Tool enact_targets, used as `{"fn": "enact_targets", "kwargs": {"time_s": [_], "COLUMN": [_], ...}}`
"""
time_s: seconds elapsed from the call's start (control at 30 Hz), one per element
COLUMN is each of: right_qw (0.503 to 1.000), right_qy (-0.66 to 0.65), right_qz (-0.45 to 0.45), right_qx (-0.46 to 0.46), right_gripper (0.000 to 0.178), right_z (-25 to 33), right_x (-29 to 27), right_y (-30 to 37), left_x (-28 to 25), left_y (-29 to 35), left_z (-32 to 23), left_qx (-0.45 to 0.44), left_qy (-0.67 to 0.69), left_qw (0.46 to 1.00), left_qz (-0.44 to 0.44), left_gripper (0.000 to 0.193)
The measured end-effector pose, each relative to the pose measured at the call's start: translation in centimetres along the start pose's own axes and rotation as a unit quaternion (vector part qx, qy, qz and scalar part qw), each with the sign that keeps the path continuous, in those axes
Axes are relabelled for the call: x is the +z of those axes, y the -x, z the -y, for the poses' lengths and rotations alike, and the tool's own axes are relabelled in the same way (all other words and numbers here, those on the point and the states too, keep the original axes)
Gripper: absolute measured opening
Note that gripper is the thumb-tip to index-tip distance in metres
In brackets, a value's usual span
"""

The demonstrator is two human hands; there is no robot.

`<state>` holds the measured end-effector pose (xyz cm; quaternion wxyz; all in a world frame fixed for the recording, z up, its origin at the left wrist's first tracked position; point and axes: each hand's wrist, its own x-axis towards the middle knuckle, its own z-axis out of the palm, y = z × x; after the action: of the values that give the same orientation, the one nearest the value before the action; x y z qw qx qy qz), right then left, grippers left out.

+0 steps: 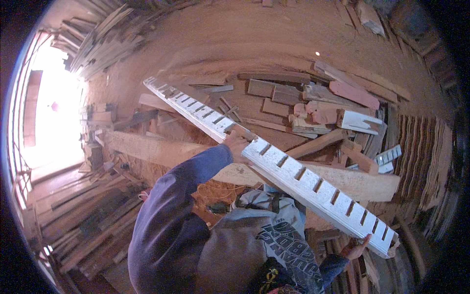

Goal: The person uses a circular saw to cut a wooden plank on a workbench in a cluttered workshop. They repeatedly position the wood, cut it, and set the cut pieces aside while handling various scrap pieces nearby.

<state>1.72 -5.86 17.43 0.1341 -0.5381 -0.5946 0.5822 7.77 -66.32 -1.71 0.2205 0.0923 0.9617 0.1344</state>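
Slotted white board (274,156), long, straight and scuffed, with narrow crosswise notches, slants in midair over a thick, pale wooden plank (352,182). The left hand (237,143) grips its middle; the right hand (356,248) clasps it near the right end, partly hidden.

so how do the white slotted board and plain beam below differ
The slotted board is white; the beam is tan. The board has dark slots; the beam shows none. The left hand and right hand are on the board, not the beam. Both are long.
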Motion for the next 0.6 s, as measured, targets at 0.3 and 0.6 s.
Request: {"fn": "enact_targets", "kwargs": {"time_s": [0.3, 0.6], "right_qw": [0.949, 0.973], "right_qy": [0.120, 0.106], "right_qz": [0.263, 0.183], "right_qx": [-0.129, -0.090], "right_gripper": [0.065, 0.061], "right_z": [-3.3, -7.2], "right_x": [-1.6, -4.6], "right_y": [-18.5, -16.5], "left_x": [-4.1, -0.6], "left_y": [7.6, 12.1], "left_z": [-7.8, -14.0], "left_qx": [-0.133, -0.224], "left_qy": [0.022, 0.006], "left_qw": [0.991, 0.963], "left_qz": [-0.007, -0.152], "left_gripper": [0.110, 0.102]}}
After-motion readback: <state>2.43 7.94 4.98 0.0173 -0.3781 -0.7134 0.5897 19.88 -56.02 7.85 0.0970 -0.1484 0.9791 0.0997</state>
